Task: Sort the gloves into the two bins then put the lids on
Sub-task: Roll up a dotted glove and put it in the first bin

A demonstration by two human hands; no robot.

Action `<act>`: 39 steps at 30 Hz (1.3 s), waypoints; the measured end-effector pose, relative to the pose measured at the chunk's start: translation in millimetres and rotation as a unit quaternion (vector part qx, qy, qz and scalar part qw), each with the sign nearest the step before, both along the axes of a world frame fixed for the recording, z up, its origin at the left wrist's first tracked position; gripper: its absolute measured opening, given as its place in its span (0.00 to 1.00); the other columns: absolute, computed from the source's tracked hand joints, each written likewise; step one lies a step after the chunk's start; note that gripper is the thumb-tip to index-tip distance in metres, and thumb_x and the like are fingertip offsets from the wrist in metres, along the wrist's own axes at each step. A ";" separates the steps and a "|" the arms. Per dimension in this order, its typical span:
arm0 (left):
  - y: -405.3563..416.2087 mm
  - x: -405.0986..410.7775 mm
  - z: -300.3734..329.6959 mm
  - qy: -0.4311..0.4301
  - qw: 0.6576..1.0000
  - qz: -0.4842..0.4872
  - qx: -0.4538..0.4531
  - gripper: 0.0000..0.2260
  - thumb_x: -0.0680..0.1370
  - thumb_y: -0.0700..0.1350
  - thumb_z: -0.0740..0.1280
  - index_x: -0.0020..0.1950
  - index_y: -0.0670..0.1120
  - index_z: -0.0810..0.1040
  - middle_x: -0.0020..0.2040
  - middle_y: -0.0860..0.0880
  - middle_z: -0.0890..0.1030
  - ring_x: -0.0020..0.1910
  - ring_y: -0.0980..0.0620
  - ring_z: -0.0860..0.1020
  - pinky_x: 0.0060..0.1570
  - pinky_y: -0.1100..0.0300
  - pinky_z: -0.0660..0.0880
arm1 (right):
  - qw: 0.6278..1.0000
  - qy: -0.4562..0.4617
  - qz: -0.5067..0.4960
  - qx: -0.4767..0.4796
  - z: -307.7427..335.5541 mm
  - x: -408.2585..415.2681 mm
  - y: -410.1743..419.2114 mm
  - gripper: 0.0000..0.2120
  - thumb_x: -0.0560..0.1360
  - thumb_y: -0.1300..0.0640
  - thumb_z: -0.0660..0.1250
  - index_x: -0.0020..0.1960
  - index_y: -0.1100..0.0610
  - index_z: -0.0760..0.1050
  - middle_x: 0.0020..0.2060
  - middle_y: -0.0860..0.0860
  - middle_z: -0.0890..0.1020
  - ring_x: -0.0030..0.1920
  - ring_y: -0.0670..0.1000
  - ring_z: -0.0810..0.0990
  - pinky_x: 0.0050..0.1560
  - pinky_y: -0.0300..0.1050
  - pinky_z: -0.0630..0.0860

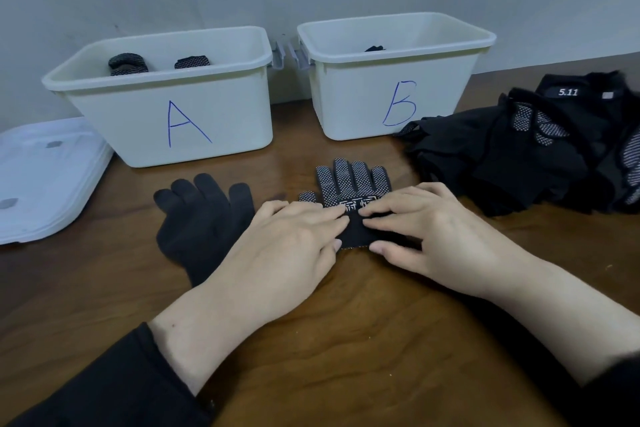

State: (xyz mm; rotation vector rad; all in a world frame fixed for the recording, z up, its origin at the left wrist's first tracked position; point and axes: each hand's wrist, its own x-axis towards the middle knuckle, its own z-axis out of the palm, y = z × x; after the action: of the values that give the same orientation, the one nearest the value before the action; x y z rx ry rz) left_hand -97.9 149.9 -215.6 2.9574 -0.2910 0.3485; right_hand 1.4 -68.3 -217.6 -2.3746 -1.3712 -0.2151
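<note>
Lids [41,180] lie stacked far left beside bin A [166,94], then bin B [394,76]. I see a plain glove [204,218] flat on the table [346,340]; my left hand [287,246] and right hand [436,236] pinch the dotted glove [353,184] at its cuff. Glove pile [540,152] sits right.

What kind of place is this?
Probably a plain indoor work desk set up for a sorting exercise: a wooden table against a bare wall, two white bins hand-marked A and B.
</note>
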 end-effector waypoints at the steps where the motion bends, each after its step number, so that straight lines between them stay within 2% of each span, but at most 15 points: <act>1: -0.7 -1.7 4.4 0.018 1.000 0.003 0.002 0.23 0.81 0.58 0.52 0.71 0.55 0.74 0.72 0.59 0.72 0.72 0.56 0.69 0.71 0.53 0.63 | 1.000 0.027 -0.001 -0.006 1.0 1.7 -3.1 0.22 0.76 0.38 0.63 0.64 0.47 0.81 0.65 0.37 0.77 0.67 0.39 0.73 0.72 0.49 0.62; 4: -1.5 -1.2 9.3 0.060 0.998 0.011 0.011 0.25 0.83 0.63 0.50 0.79 0.58 0.61 0.78 0.63 0.60 0.77 0.60 0.57 0.76 0.55 0.53 | 0.992 0.123 -0.006 0.006 4.5 7.0 -10.3 0.23 0.75 0.42 0.72 0.69 0.43 0.76 0.68 0.32 0.74 0.71 0.33 0.66 0.76 0.44 0.59; 6: -4.9 -0.4 9.6 0.058 0.998 0.014 0.010 0.27 0.82 0.64 0.52 0.80 0.58 0.58 0.78 0.63 0.59 0.77 0.60 0.55 0.77 0.55 0.51 | 0.990 0.139 -0.012 -0.001 5.3 9.1 -11.3 0.24 0.76 0.45 0.72 0.71 0.40 0.74 0.68 0.31 0.73 0.72 0.33 0.64 0.77 0.45 0.57; 10: -7.8 0.0 6.6 0.027 0.999 0.020 -0.014 0.25 0.82 0.61 0.56 0.79 0.57 0.61 0.77 0.61 0.64 0.76 0.59 0.59 0.74 0.57 0.52 | 0.996 0.088 -0.017 0.001 -1.1 5.9 -2.5 0.20 0.78 0.46 0.69 0.70 0.44 0.75 0.67 0.35 0.76 0.70 0.37 0.69 0.73 0.53 0.63; 13: -11.3 3.1 4.4 0.014 0.999 0.025 -0.023 0.25 0.82 0.60 0.59 0.78 0.56 0.64 0.74 0.59 0.69 0.74 0.56 0.63 0.72 0.56 0.56 | 0.997 0.062 -0.039 0.017 -2.0 2.8 2.7 0.20 0.78 0.45 0.62 0.67 0.47 0.78 0.64 0.37 0.79 0.67 0.39 0.73 0.70 0.54 0.67; 17: -17.4 7.9 3.0 -0.029 0.999 0.039 -0.015 0.15 0.80 0.53 0.66 0.65 0.53 0.79 0.60 0.57 0.81 0.61 0.52 0.76 0.61 0.52 0.68 | 0.998 0.045 -0.045 0.021 2.2 -1.7 3.7 0.15 0.80 0.47 0.62 0.65 0.45 0.78 0.60 0.37 0.81 0.65 0.39 0.74 0.70 0.52 0.64; 19: -15.9 7.8 2.3 -0.053 0.997 0.048 -0.010 0.09 0.79 0.51 0.67 0.57 0.52 0.82 0.52 0.56 0.84 0.55 0.52 0.79 0.55 0.53 0.70 | 0.998 0.042 -0.037 0.016 4.9 -2.9 2.6 0.12 0.82 0.50 0.63 0.64 0.43 0.78 0.58 0.37 0.81 0.63 0.40 0.74 0.69 0.51 0.64; 21: -11.5 4.4 3.3 -0.051 0.997 0.048 -0.016 0.10 0.80 0.53 0.64 0.55 0.53 0.82 0.49 0.56 0.84 0.52 0.53 0.79 0.54 0.55 0.70 | 0.998 0.048 -0.023 0.016 8.0 -3.9 1.5 0.11 0.82 0.51 0.64 0.63 0.43 0.78 0.55 0.37 0.82 0.60 0.40 0.76 0.67 0.50 0.67; 24: -7.0 -0.7 6.8 -0.031 0.998 0.037 -0.037 0.14 0.80 0.56 0.58 0.56 0.54 0.82 0.49 0.56 0.84 0.52 0.53 0.79 0.55 0.55 0.71 | 0.997 0.077 -0.002 0.027 10.8 -3.9 -1.4 0.10 0.82 0.49 0.64 0.62 0.44 0.79 0.49 0.38 0.82 0.54 0.43 0.79 0.60 0.49 0.73; 27: -6.7 0.0 10.2 -0.027 0.996 0.040 -0.080 0.12 0.82 0.56 0.61 0.59 0.55 0.80 0.47 0.55 0.83 0.51 0.54 0.78 0.57 0.55 0.71 | 0.992 0.119 -0.021 0.043 11.4 -1.3 -2.7 0.09 0.81 0.45 0.63 0.57 0.42 0.79 0.43 0.43 0.80 0.48 0.46 0.79 0.53 0.49 0.76; 30: -4.9 5.0 15.4 -0.012 0.985 0.071 -0.159 0.10 0.80 0.57 0.64 0.59 0.59 0.79 0.45 0.57 0.82 0.47 0.57 0.77 0.53 0.59 0.73 | 0.982 0.168 -0.035 0.082 10.9 -0.4 -1.8 0.06 0.80 0.46 0.64 0.52 0.42 0.79 0.41 0.47 0.81 0.44 0.49 0.79 0.50 0.53 0.77; 32: -2.5 10.2 17.1 0.014 0.970 0.089 -0.224 0.07 0.79 0.56 0.66 0.56 0.59 0.80 0.44 0.59 0.83 0.46 0.61 0.78 0.50 0.62 0.74 | 0.967 0.222 -0.047 0.114 11.3 1.0 1.4 0.04 0.80 0.47 0.65 0.51 0.42 0.79 0.42 0.49 0.84 0.44 0.53 0.80 0.52 0.56 0.78; 35: -1.3 16.6 18.7 0.034 0.950 0.108 -0.292 0.05 0.78 0.54 0.69 0.53 0.58 0.80 0.45 0.62 0.84 0.48 0.64 0.80 0.50 0.63 0.76 | 0.952 0.259 -0.060 0.150 10.7 6.3 8.4 0.04 0.80 0.51 0.67 0.51 0.44 0.80 0.44 0.47 0.86 0.48 0.57 0.81 0.56 0.56 0.77; 37: -1.8 19.8 18.7 0.034 0.946 0.115 -0.300 0.05 0.77 0.53 0.70 0.53 0.59 0.79 0.45 0.61 0.83 0.46 0.63 0.80 0.45 0.66 0.75 | 0.945 0.269 -0.063 0.174 9.2 9.8 12.7 0.03 0.80 0.52 0.68 0.52 0.46 0.80 0.46 0.43 0.86 0.49 0.56 0.83 0.58 0.56 0.78; 39: -2.0 22.2 18.7 0.031 0.945 0.122 -0.303 0.06 0.77 0.53 0.70 0.53 0.60 0.78 0.44 0.61 0.83 0.43 0.63 0.79 0.39 0.71 0.70 | 0.941 0.272 -0.071 0.189 7.0 13.1 15.9 0.04 0.79 0.53 0.69 0.53 0.46 0.79 0.47 0.39 0.86 0.49 0.53 0.83 0.58 0.50 0.78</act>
State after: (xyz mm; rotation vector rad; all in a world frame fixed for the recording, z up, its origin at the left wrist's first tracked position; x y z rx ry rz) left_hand -75.7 147.9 -196.9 2.3838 0.1709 0.3029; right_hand 14.5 -52.3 -210.6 -1.9990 -0.8152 0.1268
